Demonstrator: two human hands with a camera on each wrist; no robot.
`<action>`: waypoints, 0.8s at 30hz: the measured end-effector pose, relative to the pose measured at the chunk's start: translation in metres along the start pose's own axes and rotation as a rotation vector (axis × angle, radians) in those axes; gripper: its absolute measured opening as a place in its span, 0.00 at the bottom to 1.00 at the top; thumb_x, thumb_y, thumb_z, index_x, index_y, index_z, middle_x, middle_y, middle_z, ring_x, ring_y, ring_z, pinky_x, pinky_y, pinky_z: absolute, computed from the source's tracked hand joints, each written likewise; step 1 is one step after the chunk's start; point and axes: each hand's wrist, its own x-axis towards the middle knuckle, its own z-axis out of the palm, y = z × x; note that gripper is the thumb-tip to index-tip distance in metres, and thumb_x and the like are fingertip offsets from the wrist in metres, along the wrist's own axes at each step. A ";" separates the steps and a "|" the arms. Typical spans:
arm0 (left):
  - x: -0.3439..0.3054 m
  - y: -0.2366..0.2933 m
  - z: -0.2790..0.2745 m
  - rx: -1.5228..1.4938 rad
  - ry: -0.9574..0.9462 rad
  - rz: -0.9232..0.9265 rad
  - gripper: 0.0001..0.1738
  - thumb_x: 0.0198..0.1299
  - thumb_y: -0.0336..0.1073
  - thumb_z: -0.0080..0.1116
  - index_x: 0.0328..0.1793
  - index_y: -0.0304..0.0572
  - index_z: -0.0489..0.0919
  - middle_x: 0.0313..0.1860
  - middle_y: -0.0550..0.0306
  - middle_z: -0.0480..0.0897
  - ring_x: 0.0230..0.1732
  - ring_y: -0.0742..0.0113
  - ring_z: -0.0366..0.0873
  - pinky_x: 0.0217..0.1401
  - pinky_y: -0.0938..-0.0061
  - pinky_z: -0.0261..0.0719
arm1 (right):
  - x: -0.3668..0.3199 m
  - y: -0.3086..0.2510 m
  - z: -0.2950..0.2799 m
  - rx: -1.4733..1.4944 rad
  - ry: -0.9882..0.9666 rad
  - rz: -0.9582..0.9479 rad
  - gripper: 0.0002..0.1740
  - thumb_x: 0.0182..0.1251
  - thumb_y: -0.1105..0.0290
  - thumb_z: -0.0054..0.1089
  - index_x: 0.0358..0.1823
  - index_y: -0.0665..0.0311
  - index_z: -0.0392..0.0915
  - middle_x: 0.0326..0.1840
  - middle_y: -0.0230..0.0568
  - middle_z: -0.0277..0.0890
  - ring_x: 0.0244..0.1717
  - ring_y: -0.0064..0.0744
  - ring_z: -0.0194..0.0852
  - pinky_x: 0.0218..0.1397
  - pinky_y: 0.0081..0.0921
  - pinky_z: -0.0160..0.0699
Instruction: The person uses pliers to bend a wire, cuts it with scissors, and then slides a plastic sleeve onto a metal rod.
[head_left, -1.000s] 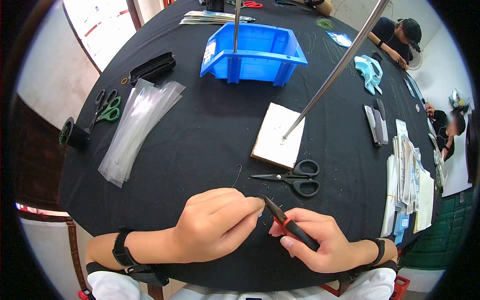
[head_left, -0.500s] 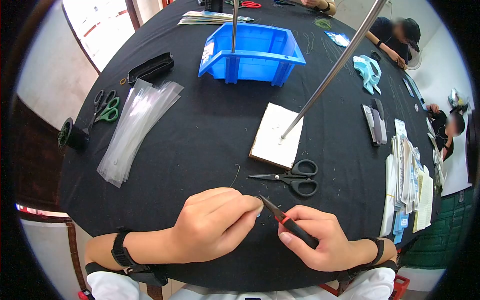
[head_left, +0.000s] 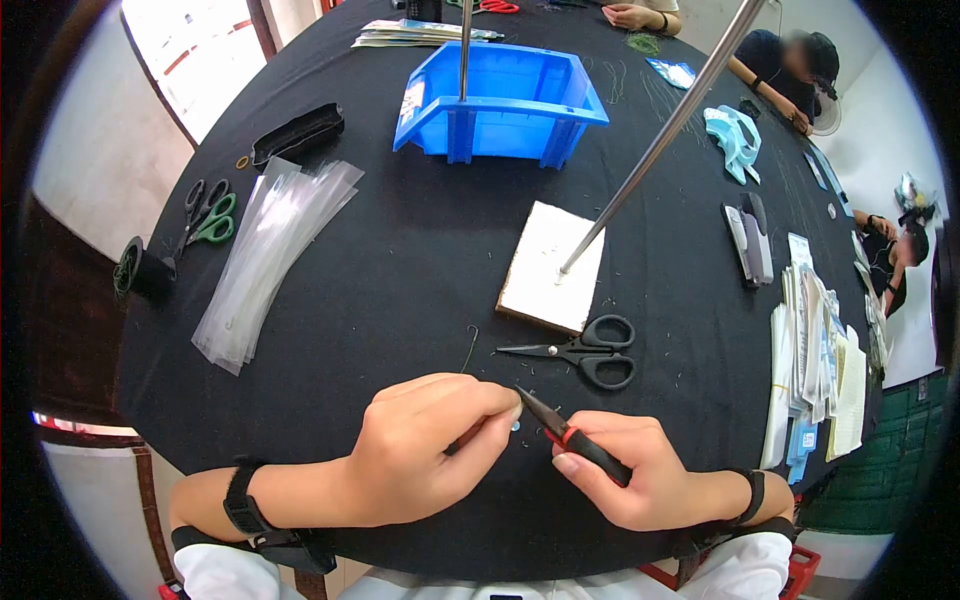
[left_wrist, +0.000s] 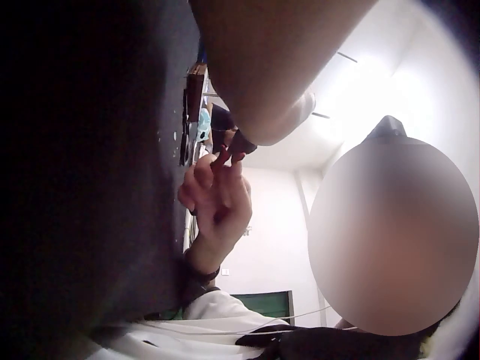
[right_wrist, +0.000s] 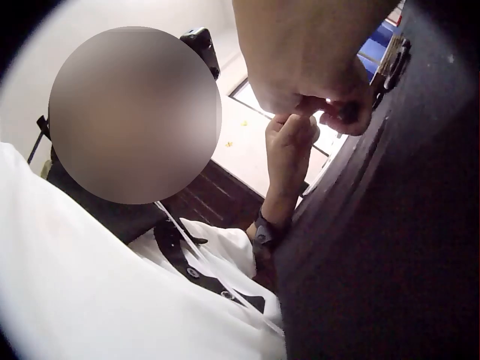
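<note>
In the head view the left hand (head_left: 430, 448) pinches something tiny between thumb and forefinger; the item itself is mostly hidden. The right hand (head_left: 635, 470) grips black pliers with red trim (head_left: 580, 443), their tips right by the left fingertips. A small pale blue bit shows beside the left thumb. Beyond the hands lie black scissors (head_left: 590, 350) and a thin bent wire or thread (head_left: 471, 345). Both wrist views show the hands close together, with the held things too dark to make out.
A white block (head_left: 550, 275) holds a slanted metal rod (head_left: 660, 150). Farther back is a blue bin (head_left: 515, 132). Clear plastic strips (head_left: 265, 270) and green scissors (head_left: 216, 219) lie left; a stapler (head_left: 749, 240) and paper packets (head_left: 805, 360) lie right. Other people sit around the table.
The plier tips have shifted slightly and remain by the left fingertips. The right fingers have moved a little on the handles. The head view has shifted slightly.
</note>
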 end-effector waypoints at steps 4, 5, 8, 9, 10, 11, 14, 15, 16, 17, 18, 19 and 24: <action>0.001 0.002 -0.002 -0.023 0.018 -0.019 0.05 0.49 0.20 0.60 0.33 0.34 0.78 0.16 0.59 0.73 0.13 0.76 0.67 0.15 0.82 0.60 | 0.003 -0.001 -0.007 0.175 -0.109 0.110 0.07 0.64 0.74 0.55 0.32 0.73 0.75 0.28 0.40 0.73 0.24 0.28 0.72 0.27 0.25 0.70; 0.002 0.001 -0.002 -0.024 0.016 -0.016 0.05 0.49 0.20 0.60 0.33 0.34 0.78 0.16 0.59 0.74 0.13 0.76 0.67 0.14 0.82 0.60 | 0.003 -0.001 -0.008 0.173 -0.119 0.107 0.08 0.65 0.73 0.53 0.33 0.73 0.76 0.30 0.41 0.75 0.25 0.28 0.73 0.30 0.24 0.71; 0.002 0.002 -0.003 -0.026 0.006 -0.026 0.05 0.49 0.20 0.60 0.33 0.34 0.78 0.16 0.58 0.74 0.13 0.77 0.67 0.14 0.82 0.60 | 0.003 -0.001 -0.010 0.155 -0.125 0.093 0.10 0.66 0.72 0.50 0.35 0.73 0.76 0.33 0.41 0.77 0.28 0.26 0.75 0.36 0.23 0.73; 0.002 0.002 -0.003 -0.027 0.002 -0.031 0.05 0.49 0.20 0.60 0.33 0.34 0.79 0.16 0.58 0.74 0.13 0.77 0.67 0.14 0.82 0.60 | 0.003 0.000 -0.010 0.141 -0.114 0.083 0.10 0.66 0.72 0.50 0.34 0.73 0.76 0.33 0.42 0.77 0.28 0.26 0.75 0.36 0.23 0.73; 0.002 0.002 -0.003 -0.027 0.000 -0.036 0.05 0.49 0.21 0.60 0.33 0.34 0.79 0.17 0.58 0.74 0.13 0.77 0.67 0.14 0.82 0.60 | 0.003 0.001 -0.010 0.128 -0.102 0.073 0.09 0.66 0.72 0.50 0.33 0.73 0.76 0.33 0.42 0.76 0.28 0.26 0.75 0.37 0.23 0.73; 0.002 0.002 -0.003 -0.027 -0.002 -0.040 0.05 0.49 0.21 0.60 0.33 0.34 0.79 0.17 0.59 0.74 0.13 0.77 0.67 0.14 0.82 0.60 | 0.003 0.002 -0.009 0.104 -0.091 0.049 0.09 0.65 0.73 0.51 0.32 0.72 0.76 0.31 0.41 0.76 0.27 0.26 0.74 0.35 0.23 0.72; 0.002 0.002 -0.003 -0.034 -0.010 -0.053 0.04 0.50 0.21 0.60 0.33 0.34 0.79 0.17 0.59 0.75 0.14 0.78 0.67 0.14 0.83 0.60 | 0.003 0.006 -0.007 0.042 -0.055 0.013 0.07 0.63 0.74 0.54 0.31 0.72 0.75 0.26 0.41 0.74 0.24 0.28 0.73 0.29 0.24 0.70; 0.002 0.002 -0.002 -0.037 -0.014 -0.058 0.04 0.50 0.21 0.60 0.33 0.34 0.79 0.17 0.59 0.75 0.14 0.78 0.67 0.14 0.83 0.60 | 0.002 0.005 -0.006 0.028 -0.040 0.027 0.06 0.62 0.75 0.56 0.33 0.73 0.76 0.26 0.42 0.73 0.22 0.30 0.72 0.26 0.25 0.69; 0.002 0.002 -0.002 -0.036 -0.012 -0.065 0.04 0.50 0.21 0.60 0.33 0.34 0.79 0.17 0.59 0.75 0.14 0.78 0.67 0.15 0.83 0.60 | 0.001 0.005 -0.005 0.013 -0.025 0.041 0.06 0.61 0.75 0.58 0.34 0.73 0.76 0.25 0.43 0.72 0.20 0.32 0.71 0.23 0.26 0.68; 0.001 0.001 -0.001 -0.034 -0.011 -0.073 0.04 0.50 0.21 0.60 0.33 0.34 0.79 0.18 0.59 0.75 0.14 0.79 0.67 0.15 0.84 0.60 | 0.002 0.005 -0.005 -0.016 -0.019 0.015 0.06 0.61 0.75 0.58 0.34 0.73 0.76 0.24 0.43 0.72 0.20 0.32 0.70 0.23 0.26 0.67; 0.000 0.001 -0.001 -0.033 -0.011 -0.080 0.04 0.50 0.21 0.60 0.32 0.34 0.79 0.18 0.59 0.75 0.14 0.79 0.67 0.15 0.84 0.60 | 0.003 0.006 -0.006 -0.045 -0.012 -0.010 0.06 0.60 0.75 0.58 0.34 0.73 0.76 0.24 0.43 0.72 0.19 0.32 0.70 0.22 0.26 0.66; 0.000 0.001 -0.001 -0.035 -0.021 -0.093 0.04 0.50 0.21 0.61 0.33 0.34 0.79 0.18 0.59 0.76 0.14 0.79 0.67 0.15 0.84 0.60 | 0.004 0.006 -0.006 -0.075 -0.005 -0.037 0.06 0.60 0.75 0.58 0.34 0.73 0.76 0.23 0.43 0.71 0.19 0.32 0.69 0.22 0.27 0.66; 0.002 0.004 -0.001 -0.058 0.002 -0.176 0.04 0.51 0.22 0.62 0.34 0.34 0.80 0.20 0.59 0.77 0.15 0.82 0.67 0.16 0.86 0.60 | 0.004 0.006 -0.005 -0.048 0.045 -0.010 0.07 0.60 0.74 0.59 0.35 0.74 0.77 0.26 0.44 0.73 0.23 0.33 0.73 0.25 0.25 0.70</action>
